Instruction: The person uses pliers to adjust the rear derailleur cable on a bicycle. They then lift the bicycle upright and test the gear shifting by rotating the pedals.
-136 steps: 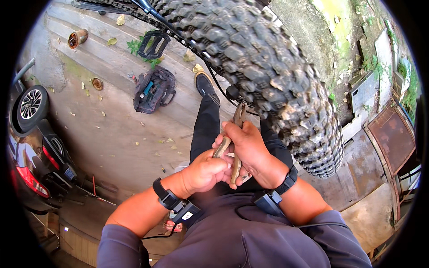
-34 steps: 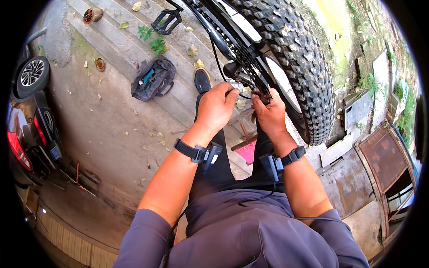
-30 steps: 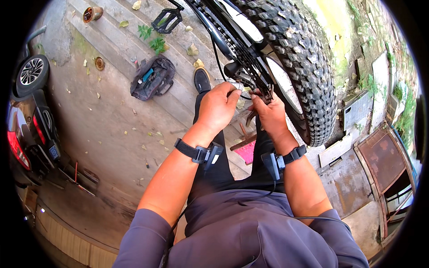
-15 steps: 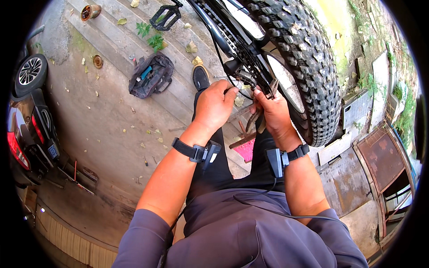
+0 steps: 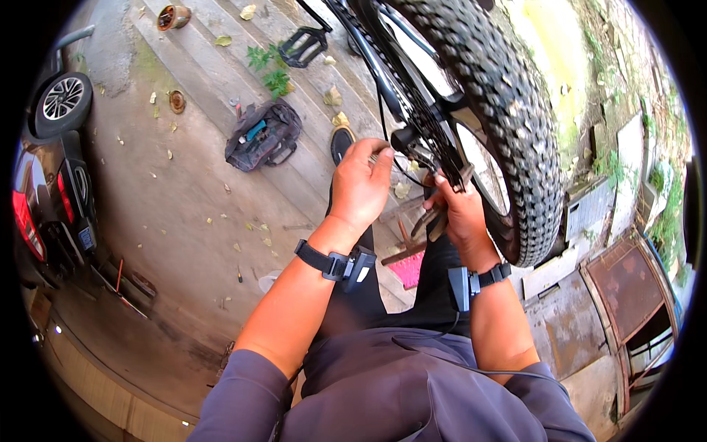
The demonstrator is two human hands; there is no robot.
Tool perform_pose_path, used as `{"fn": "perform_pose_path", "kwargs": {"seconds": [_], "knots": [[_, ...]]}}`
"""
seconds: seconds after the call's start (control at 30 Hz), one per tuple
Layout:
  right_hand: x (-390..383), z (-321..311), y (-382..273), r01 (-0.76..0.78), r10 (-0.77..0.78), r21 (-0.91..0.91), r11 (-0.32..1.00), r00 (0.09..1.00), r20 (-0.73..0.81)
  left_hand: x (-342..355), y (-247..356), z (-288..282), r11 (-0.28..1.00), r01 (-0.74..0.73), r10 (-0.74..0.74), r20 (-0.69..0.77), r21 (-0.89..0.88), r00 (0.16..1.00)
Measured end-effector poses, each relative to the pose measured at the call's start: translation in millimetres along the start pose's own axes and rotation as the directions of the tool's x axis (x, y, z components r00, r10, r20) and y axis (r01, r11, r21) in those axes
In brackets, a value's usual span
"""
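A bicycle's rear wheel with a knobby black tire (image 5: 508, 125) fills the upper right. Beside it hang the chain (image 5: 412, 96) and the rear derailleur (image 5: 421, 153). My left hand (image 5: 361, 184) is closed, thumb and forefinger pinched at a thin black cable (image 5: 383, 110) that loops to the derailleur; the exact pinch point is partly hidden by the fingers. My right hand (image 5: 464, 214) is wrapped round pliers (image 5: 436, 221) just below the derailleur. Their handles show under the palm, and the jaws point up beside the chain.
Left of the bicycle, an open dark tool bag (image 5: 264, 136) lies by concrete steps, near a black pedal (image 5: 303, 46). A parked car (image 5: 55, 199) stands far left. A pink-headed broom (image 5: 406, 271) lies between my legs. Boards and a rusty metal frame (image 5: 630, 276) are at right.
The whole view has shifted, so the bicycle, bag and car appear lower and farther right. Both hands stay by the derailleur, with the pliers still in my right hand.
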State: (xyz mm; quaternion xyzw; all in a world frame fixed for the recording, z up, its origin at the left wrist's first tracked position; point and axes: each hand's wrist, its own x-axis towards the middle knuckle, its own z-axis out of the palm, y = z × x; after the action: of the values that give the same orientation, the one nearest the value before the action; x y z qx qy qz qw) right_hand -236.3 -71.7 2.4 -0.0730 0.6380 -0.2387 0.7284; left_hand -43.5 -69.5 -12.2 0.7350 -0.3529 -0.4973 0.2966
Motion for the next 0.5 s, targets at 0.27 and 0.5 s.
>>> {"fn": "perform_pose_path", "kwargs": {"seconds": [0.27,0.5], "knots": [[9.4,-3.4,1.5,0.043,-0.043,-0.013,0.999,0.999,0.031,58.5,27.3,-6.5,0.966,0.174,-0.179,-0.009,-0.190,0.984],[11.8,-3.8,6.6,0.043,-0.043,0.061,0.997,0.999,-0.005,69.0,24.3,-4.2,0.995,0.067,-0.064,-0.034,0.075,0.997]]}}
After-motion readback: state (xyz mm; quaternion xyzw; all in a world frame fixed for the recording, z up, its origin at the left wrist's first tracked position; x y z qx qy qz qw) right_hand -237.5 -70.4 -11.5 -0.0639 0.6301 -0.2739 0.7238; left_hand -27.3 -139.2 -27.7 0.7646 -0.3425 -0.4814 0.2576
